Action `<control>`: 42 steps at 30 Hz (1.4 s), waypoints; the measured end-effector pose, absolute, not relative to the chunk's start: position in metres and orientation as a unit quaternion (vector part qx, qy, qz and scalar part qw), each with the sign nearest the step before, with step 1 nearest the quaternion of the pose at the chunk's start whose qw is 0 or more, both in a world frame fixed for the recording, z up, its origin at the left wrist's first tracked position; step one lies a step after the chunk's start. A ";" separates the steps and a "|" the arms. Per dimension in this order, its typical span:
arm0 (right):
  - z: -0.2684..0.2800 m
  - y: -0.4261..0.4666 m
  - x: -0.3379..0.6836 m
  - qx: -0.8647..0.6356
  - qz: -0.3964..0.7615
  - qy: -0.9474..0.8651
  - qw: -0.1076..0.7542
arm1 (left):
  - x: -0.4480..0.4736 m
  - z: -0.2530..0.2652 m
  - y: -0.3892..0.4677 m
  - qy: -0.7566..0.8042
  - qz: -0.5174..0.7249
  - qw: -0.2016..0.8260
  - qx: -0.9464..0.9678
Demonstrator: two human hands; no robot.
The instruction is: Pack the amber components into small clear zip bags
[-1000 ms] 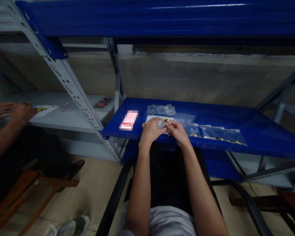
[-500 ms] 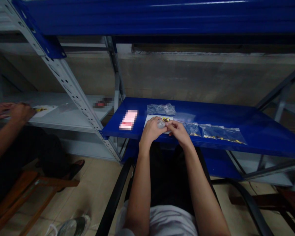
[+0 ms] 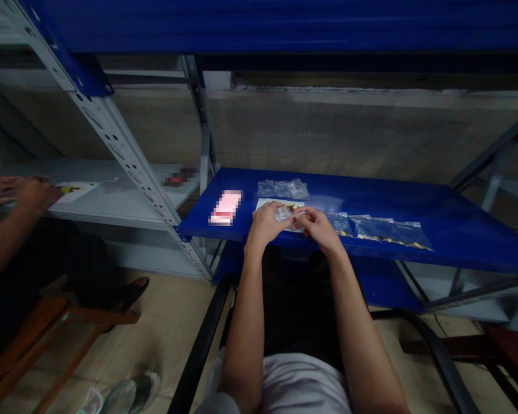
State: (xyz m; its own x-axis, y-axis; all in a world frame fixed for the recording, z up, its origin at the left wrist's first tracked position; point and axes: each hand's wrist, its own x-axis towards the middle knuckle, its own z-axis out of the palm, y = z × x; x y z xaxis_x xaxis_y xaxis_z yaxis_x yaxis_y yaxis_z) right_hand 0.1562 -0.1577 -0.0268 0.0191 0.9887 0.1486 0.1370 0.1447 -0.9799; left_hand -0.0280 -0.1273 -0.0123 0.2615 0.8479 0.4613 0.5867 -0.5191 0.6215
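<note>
Over the near edge of the white sheet (image 3: 263, 202) on the blue bench (image 3: 414, 201), the left hand (image 3: 265, 221) has its fingers curled around a crumpled clear bag (image 3: 284, 213). The right hand (image 3: 318, 227) has shifted slightly farther right since half a second ago; its thumb and forefinger stand close together by the bag's right side, though I cannot tell whether they pinch anything. The bag now looks more drawn out between the hands, which suggests it is being adjusted rather than set down. Yellow-and-dark pieces (image 3: 294, 205) show on the sheet just beyond the bag. Right of the sheet, a row of flat bags (image 3: 375, 230) with yellow bits along the bottom lies as before; behind the sheet rests a bundle of clear bags (image 3: 282, 188).
</note>
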 end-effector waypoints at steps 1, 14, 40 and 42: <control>-0.027 -0.153 0.161 -0.512 0.403 -0.559 0.513 | -0.030 -0.012 -0.127 0.465 0.395 0.162 0.775; -0.030 -0.079 0.199 -0.660 0.055 -0.719 0.208 | -0.041 -0.013 -0.130 0.503 0.390 0.144 0.758; 0.029 -0.117 0.164 -0.456 0.333 -0.734 0.377 | -0.039 -0.010 -0.130 0.422 0.410 0.198 0.784; 0.028 -0.117 0.161 -0.448 0.349 -0.736 0.368 | -0.040 -0.010 -0.130 0.407 0.414 0.206 0.787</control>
State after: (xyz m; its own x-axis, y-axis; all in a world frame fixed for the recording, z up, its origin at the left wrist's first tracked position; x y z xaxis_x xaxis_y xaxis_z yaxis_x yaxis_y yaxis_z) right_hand 0.1613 -0.1174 0.0280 -0.3269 0.9168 0.2292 0.4021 0.3544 -0.8442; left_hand -0.0400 -0.1303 -0.0097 0.3245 0.8121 0.4851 0.4714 -0.5834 0.6614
